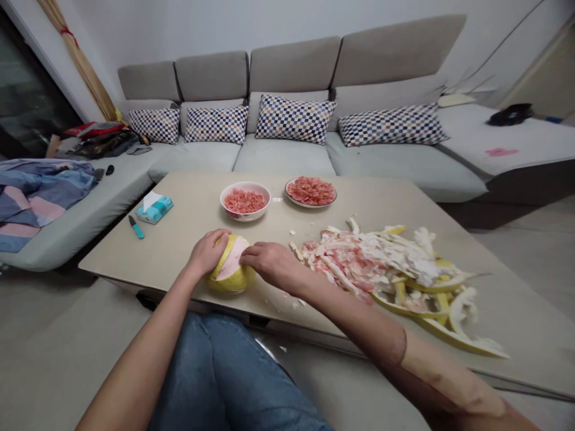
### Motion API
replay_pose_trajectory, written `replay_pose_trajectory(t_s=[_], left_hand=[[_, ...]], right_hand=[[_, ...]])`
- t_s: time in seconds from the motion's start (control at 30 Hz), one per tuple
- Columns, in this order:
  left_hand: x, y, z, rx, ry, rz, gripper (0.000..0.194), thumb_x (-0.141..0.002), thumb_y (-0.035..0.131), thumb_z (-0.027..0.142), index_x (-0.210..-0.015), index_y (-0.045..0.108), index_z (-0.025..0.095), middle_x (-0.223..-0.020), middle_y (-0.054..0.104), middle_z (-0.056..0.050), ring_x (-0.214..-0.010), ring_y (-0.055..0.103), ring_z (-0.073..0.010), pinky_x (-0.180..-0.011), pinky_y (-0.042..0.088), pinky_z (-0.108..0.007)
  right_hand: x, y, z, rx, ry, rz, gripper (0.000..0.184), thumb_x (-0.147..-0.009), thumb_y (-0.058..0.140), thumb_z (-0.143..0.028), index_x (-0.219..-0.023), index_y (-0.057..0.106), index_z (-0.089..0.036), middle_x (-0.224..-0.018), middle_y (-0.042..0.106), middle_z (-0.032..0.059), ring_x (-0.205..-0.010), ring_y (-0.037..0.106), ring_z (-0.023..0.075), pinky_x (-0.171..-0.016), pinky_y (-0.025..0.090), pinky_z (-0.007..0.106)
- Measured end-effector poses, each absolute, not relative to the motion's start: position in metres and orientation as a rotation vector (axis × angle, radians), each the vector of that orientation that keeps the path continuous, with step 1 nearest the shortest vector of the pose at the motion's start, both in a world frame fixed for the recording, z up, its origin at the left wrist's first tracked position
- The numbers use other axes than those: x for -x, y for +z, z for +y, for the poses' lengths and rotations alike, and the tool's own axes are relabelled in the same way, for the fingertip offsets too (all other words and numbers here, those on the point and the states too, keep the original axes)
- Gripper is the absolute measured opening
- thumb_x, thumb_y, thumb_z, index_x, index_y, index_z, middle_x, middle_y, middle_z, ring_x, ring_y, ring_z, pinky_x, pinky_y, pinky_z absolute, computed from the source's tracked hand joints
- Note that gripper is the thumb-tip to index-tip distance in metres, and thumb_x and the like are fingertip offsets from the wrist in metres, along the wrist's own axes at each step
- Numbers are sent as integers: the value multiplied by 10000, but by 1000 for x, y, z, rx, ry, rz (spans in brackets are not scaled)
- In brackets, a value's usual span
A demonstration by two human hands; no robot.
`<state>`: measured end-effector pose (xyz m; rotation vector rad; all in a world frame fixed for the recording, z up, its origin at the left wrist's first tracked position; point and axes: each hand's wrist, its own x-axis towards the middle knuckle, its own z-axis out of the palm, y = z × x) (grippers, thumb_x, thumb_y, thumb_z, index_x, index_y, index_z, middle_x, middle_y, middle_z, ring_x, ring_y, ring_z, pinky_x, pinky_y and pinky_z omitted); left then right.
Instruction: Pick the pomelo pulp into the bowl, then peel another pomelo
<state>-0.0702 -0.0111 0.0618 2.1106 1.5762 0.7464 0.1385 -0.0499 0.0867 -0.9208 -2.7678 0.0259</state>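
Note:
A partly peeled pomelo [234, 281] rests near the table's front edge, with yellow rind around a pale pink bared section on top. My left hand [209, 251] is wrapped over its left side and steadies it. From the right, my right hand [274, 264] has its fingers bent together against the upper right edge of the pomelo, gripping there; the fingertips are partly hidden. Beyond the pomelo stand a white bowl [245, 217] of pink pulp pieces and a dark-rimmed plate [309, 205] heaped with more pulp.
A pile of yellow rind, white pith and membranes [395, 269] spreads over the right of the table [188, 203]. A knife with a teal handle [136, 227] and a tissue pack [155, 209] lie at the left. Behind is a grey sofa [283, 157] with checked cushions.

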Motion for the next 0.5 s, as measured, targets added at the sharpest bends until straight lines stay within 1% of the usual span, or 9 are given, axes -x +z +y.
replay_pose_trajectory(t_s=[0.13,0.2,0.5], left_hand=[[72,60,-10,-2095,773,1564,389,-949,352,352,-1114,670,200,-1194,699,-72,-1151,600,-226,-1021,436,-355],[73,59,-10,-2086,783,1561,385,-948,356,353,-1105,674,204,-1194,700,-69,-1147,604,-226,-1013,441,-350],[72,58,-8,-2086,796,1567,338,-935,382,335,-1058,671,209,-1142,709,-68,-1100,618,-225,-971,458,-343]], right_hand=[[-131,112,-41,790,-107,-3043,201,-956,518,-127,-912,714,-139,-933,715,95,-859,609,191,-685,385,285],[-128,118,-40,759,-154,-3116,215,-958,504,-111,-892,708,-123,-915,712,103,-839,605,189,-658,366,289],[-121,116,-39,757,-375,-3198,223,-956,463,-108,-975,685,-98,-903,685,130,-776,607,215,-545,312,282]])
